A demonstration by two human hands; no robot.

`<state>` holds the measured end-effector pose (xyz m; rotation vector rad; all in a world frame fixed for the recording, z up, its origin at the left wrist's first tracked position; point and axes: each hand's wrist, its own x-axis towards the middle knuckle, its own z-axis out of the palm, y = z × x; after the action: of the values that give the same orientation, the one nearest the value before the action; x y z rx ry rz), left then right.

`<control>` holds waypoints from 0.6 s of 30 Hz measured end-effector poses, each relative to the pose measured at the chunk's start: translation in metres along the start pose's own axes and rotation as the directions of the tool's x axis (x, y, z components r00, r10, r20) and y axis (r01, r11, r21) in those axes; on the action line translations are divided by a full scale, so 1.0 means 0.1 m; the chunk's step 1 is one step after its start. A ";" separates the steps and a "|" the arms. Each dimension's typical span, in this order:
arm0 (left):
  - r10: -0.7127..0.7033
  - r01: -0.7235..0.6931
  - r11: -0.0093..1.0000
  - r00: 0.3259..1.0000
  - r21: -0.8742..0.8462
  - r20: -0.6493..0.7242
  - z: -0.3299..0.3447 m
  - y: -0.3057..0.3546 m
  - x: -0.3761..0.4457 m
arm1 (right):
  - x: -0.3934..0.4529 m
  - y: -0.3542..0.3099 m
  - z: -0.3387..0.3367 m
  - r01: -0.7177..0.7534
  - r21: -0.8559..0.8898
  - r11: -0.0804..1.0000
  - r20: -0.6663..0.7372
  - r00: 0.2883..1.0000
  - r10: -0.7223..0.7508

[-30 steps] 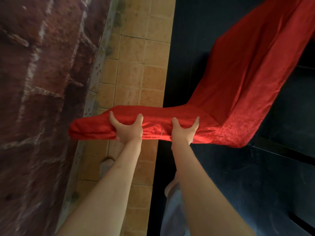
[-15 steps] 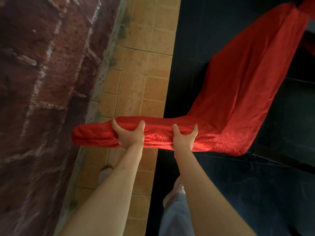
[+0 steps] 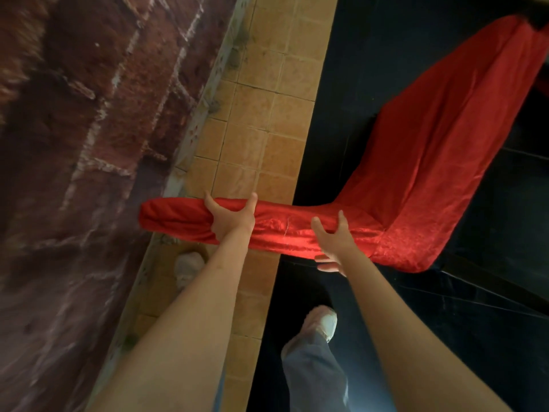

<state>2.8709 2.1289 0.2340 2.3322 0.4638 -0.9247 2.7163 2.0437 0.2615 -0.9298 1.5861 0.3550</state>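
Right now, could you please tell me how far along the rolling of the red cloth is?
Done: the near end of the red cloth is wound into a thick roll. In hand: the left hand and the right hand both grip that roll. Left: a long flat length stretches away over the dark surface, not yet rolled.

The red cloth [image 3: 285,231], shiny and crinkled, lay rolled into a horizontal bundle across mid-frame. Its loose length stretched flat toward the upper right corner, apparently folded double.
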 end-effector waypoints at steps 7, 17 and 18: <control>-0.020 -0.012 0.998 0.893 0.069 0.449 -0.76 -0.03 0.26 | -0.15 -0.21 0.00 0.229 -0.505 0.832 -0.249 0.885 -0.394; 0.563 -0.792 0.211 0.578 0.573 0.591 -1.38 -0.08 0.86 | -0.08 -0.61 0.90 0.471 -0.793 0.386 0.306 0.856 -0.417; 0.548 -0.793 0.161 0.567 0.587 0.615 -1.36 -0.09 0.91 | -0.04 -0.59 0.95 0.473 -0.815 0.335 0.327 0.852 -0.409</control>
<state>2.9986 2.2306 0.2460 2.6169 -1.4599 -1.0335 2.8245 2.0725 0.2574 -2.0996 0.9160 0.8432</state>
